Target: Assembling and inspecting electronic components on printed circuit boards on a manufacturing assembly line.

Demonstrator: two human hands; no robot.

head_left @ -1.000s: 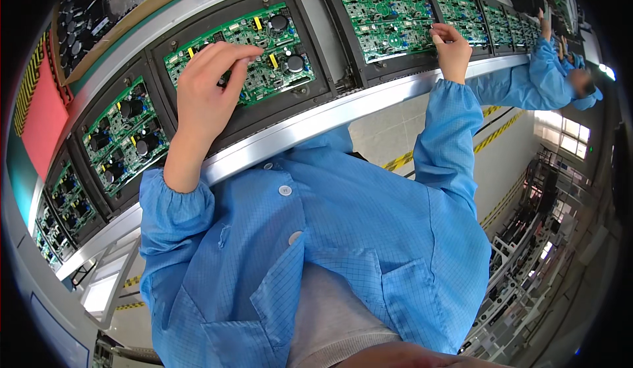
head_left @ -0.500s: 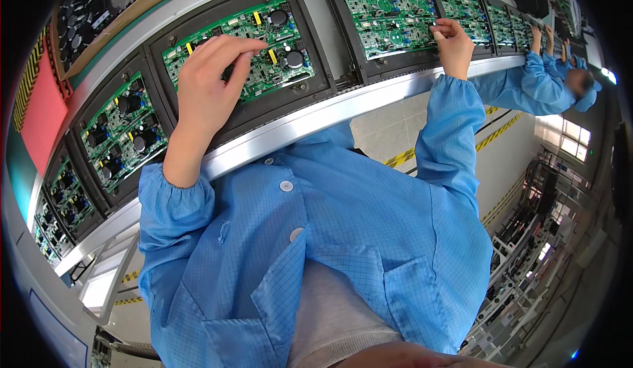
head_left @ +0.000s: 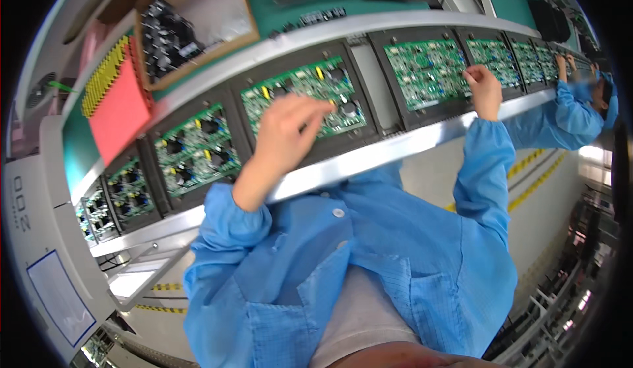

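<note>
My left hand (head_left: 287, 131) reaches over a green circuit board (head_left: 353, 127) in a black frame. Its thumb and index finger are drawn together, with the tips right by a small yellow block (head_left: 332, 106) on the board. Whether they grip that block cannot be made out. Round black parts (head_left: 348, 109) stand on the same board. At the right edge of the board to the right (head_left: 422, 71), my right hand (head_left: 486, 92) has its thumb and fingertips pinched together. Whatever is between them is too small to name.
Framed boards run both ways along the metal rail (head_left: 349, 164), including one on the left (head_left: 198, 147). Behind lie a cardboard box (head_left: 227, 42) of black parts, a red sheet (head_left: 117, 114) and loose black parts (head_left: 310, 20). A co-worker in blue (head_left: 567, 117) sits further right.
The whole view has shifted, bringing more of the table behind the rail into sight. My left fingertips have come down to the yellow block. The right hand stays pinched by the board's right edge.
</note>
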